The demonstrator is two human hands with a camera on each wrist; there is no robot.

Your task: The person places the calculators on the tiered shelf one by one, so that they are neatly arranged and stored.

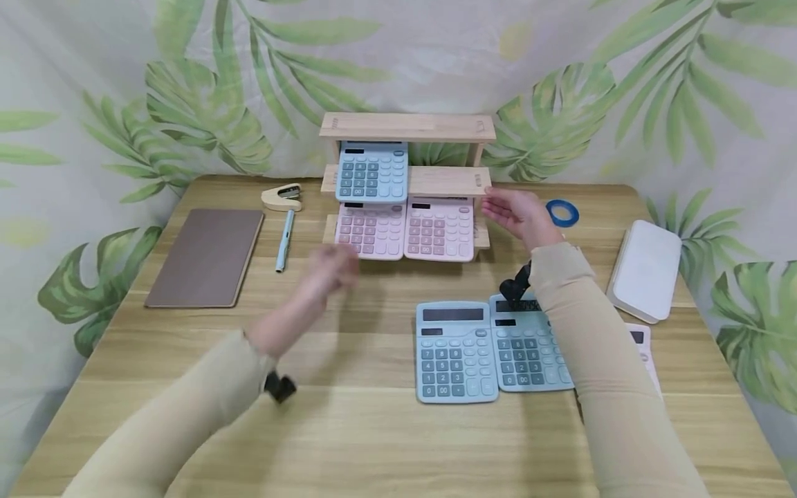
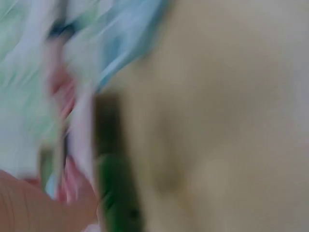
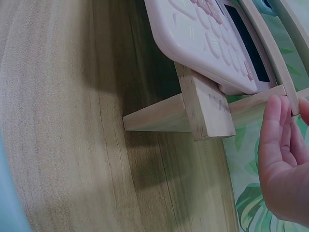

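Pale wood pinched at one end, calculators on two tiers

Nearest, at lower centre-right of the frame, a first blue calculator (image 1: 456, 360) and a second blue calculator (image 1: 529, 360) lie face up side by side, probably set there to be within easy reach. A half-hidden pink calculator (image 1: 649, 354) shows past the right sleeve (image 1: 616, 360).

Farther in, left of centre, the left hand (image 1: 326, 273) is blurred; whether its fingers grip anything, I cannot tell. It is just in front of the left pink calculator (image 1: 371, 233), with the right pink calculator (image 1: 439, 232) beside that one on the lower tier. Both lean face outward, likely so their keys stay visible.

At upper centre, the wooden rack (image 1: 407, 126) also bears an upper blue calculator (image 1: 372, 173) on its middle tier, above the left pink one. The right hand (image 1: 517, 213) pinches the middle board's right end between thumb and fingertips, apparently to steady it. So the rack lies between the hands, beyond the left and touching the right.
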